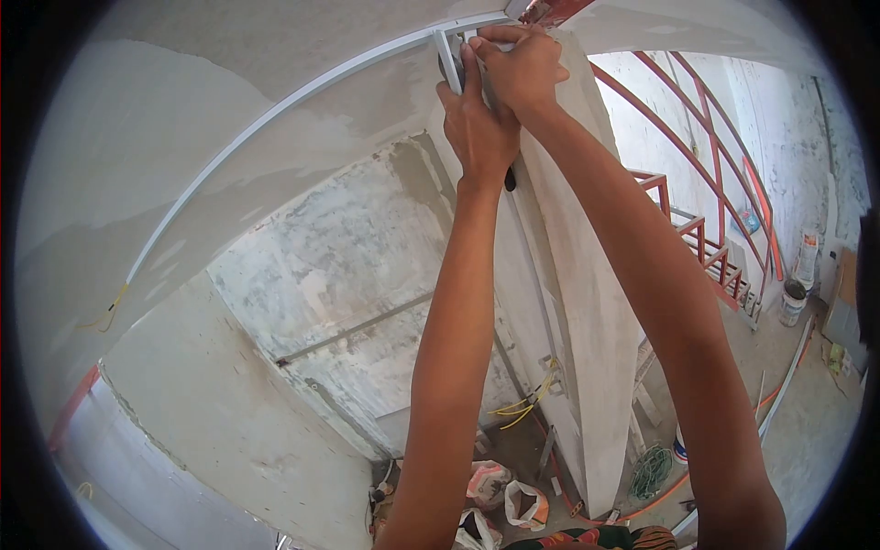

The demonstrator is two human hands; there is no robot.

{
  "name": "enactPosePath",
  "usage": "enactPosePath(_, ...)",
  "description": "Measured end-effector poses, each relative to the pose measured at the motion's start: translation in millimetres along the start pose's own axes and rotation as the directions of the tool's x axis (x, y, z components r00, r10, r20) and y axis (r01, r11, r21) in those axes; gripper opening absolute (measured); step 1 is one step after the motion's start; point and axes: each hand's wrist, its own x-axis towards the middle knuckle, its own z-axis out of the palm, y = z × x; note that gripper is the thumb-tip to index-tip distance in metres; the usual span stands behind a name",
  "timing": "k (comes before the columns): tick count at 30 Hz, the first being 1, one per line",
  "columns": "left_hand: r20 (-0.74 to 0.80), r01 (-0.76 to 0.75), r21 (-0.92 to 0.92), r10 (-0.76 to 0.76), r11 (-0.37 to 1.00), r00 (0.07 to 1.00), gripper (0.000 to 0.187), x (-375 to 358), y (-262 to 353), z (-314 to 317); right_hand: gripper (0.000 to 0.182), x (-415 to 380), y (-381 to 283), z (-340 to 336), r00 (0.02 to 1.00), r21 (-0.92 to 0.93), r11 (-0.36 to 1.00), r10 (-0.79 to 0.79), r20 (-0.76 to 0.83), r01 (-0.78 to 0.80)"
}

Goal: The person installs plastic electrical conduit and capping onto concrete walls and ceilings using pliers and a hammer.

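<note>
Both my arms reach up to the corner under the ceiling. My left hand (478,133) is closed around a short white strip (448,60), which hangs down from a long white trim strip (275,108). The long strip curves through the view along the ceiling. Just to the right, my right hand (526,71) has its fingers pinched together beside the left thumb, close to the short strip's upper part. Whatever sits between the right fingertips is too small and covered to make out.
A pale wall edge (587,367) runs down below my hands. Red metal stair framing (701,229) stands to the right. Yellow wires (527,405) stick out low on the wall. Open sacks (526,506), a bucket (793,301) and green wire (651,472) lie on the floor.
</note>
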Motion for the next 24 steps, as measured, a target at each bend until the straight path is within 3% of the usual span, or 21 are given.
enactPosePath(3,-0.05,-0.062,-0.024,0.061,0.998,0.997,0.074,0.5,-4.8,4.2,0.021,0.9,-5.4,-2.0,0.999,0.007,0.999,0.045,0.003,-0.045)
enactPosePath(6,-0.022,-0.017,0.008,0.017,1.0,1.0,0.073,0.1,-2.8,2.9,0.019,2.2,-10.7,-2.2,0.992,-0.002,0.993,0.121,0.023,-0.121)
enactPosePath(18,-0.052,-0.084,-0.03,0.082,0.996,0.995,0.069,0.5,-9.9,7.7,0.018,3.2,-1.9,1.6,0.997,0.061,0.995,0.076,0.007,-0.076)
enactPosePath(24,-0.039,-0.069,0.02,0.07,0.997,0.997,0.067,-0.2,-6.5,5.6,0.016,-3.9,-11.3,4.3,0.994,0.054,0.998,0.045,-0.099,-0.04)
